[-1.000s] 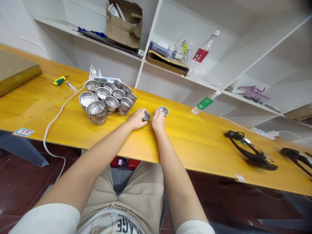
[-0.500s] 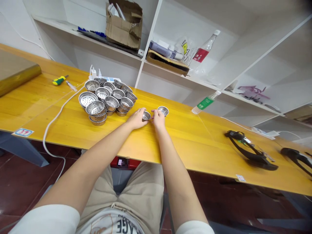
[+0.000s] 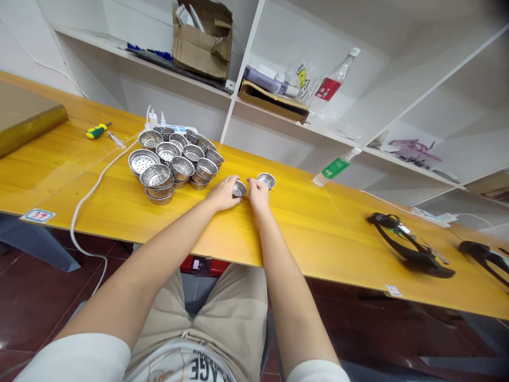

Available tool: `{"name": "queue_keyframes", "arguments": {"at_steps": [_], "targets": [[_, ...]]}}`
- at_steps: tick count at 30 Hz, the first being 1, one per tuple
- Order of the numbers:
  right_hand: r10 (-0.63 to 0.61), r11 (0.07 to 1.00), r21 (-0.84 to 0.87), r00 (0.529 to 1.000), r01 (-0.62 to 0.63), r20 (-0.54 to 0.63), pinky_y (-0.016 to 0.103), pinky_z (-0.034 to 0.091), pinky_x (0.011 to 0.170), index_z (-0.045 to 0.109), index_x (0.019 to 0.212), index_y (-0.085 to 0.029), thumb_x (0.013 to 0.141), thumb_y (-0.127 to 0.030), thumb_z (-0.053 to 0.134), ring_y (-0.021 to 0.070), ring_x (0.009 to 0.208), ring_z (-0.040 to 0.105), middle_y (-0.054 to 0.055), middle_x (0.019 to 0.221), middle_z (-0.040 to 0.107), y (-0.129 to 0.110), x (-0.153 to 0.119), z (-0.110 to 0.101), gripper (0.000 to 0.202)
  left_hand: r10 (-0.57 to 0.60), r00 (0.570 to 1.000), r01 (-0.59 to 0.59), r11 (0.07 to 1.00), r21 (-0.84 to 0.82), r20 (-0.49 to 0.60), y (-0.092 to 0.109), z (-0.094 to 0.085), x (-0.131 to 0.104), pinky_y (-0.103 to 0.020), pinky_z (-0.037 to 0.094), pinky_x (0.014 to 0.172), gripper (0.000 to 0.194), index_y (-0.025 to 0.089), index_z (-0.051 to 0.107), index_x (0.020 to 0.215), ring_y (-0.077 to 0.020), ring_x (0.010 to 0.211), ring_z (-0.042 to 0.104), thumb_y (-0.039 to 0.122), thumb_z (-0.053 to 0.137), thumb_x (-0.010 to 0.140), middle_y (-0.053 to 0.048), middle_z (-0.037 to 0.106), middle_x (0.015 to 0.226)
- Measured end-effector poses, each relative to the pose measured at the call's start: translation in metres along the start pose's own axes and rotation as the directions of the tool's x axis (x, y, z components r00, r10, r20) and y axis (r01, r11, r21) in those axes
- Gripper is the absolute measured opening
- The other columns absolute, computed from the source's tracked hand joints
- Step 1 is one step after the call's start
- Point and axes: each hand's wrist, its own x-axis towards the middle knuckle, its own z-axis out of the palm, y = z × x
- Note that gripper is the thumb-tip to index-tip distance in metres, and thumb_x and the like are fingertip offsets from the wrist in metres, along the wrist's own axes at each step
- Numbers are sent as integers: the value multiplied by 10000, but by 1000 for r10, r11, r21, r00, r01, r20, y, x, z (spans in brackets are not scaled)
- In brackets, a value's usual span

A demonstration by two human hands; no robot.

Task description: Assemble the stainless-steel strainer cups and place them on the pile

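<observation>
My left hand (image 3: 223,196) is closed round the side of a small perforated metal cup (image 3: 239,189), which sits at the tabletop with its mouth upward. Just to its right, my right hand (image 3: 259,193) has its fingers drawn together in a pinch, apart from that cup; whatever is between the fingertips is too small to make out. Behind the right hand stands a second perforated metal cup (image 3: 267,180), partly covered by it. Left of both hands, several more such cups (image 3: 182,168) are piled in stacks.
A white cable (image 3: 89,193) runs past the stacks and over the front edge. A screwdriver (image 3: 96,131) lies at the far left. To the right are a green-labelled bottle (image 3: 334,168) and a black headset (image 3: 409,246). White shelves (image 3: 286,139) rise behind the table.
The fingers of my right hand have drawn closer together, slightly away from the cup in my left hand. That cup has turned very slightly; the stacks are unchanged.
</observation>
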Motion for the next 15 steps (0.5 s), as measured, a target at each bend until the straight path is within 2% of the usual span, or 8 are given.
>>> {"name": "queue_keyframes", "arguments": {"at_steps": [3,6,10,15], "targets": [[-6,999,-50,1000,5,-20,359,537,883,799,955,-191,883,-566,569,261,961,698,59,897,772,0,-1,0,445,-3,1000,3,1000,4,1,0,0,0,-478,482,1145,687,160,472,1433,-349,1342,592,317,743,822,-180,582,1450],[12,999,-50,1000,-12,-3,345,542,799,795,995,-176,900,-572,549,238,824,686,43,803,736,1,0,-1,475,-5,1000,5,1000,4,6,0,0,0,-473,484,1141,686,162,474,1430,-347,1335,596,310,744,817,-175,587,1443],[76,997,-9,997,-76,-7,326,508,658,746,1087,-168,946,-542,498,190,598,593,11,694,660,3,1,2,470,-3,1000,3,1000,11,8,1,0,0,-474,478,1146,689,151,473,1432,-349,1338,591,304,743,817,-180,584,1446],[116,992,56,993,-114,-24,313,482,645,672,1079,-198,986,-461,439,168,576,542,1,741,642,1,0,4,363,-7,1000,6,1000,16,17,1,-1,0,-471,477,1146,690,139,475,1431,-351,1336,591,303,740,816,-182,586,1444]]}}
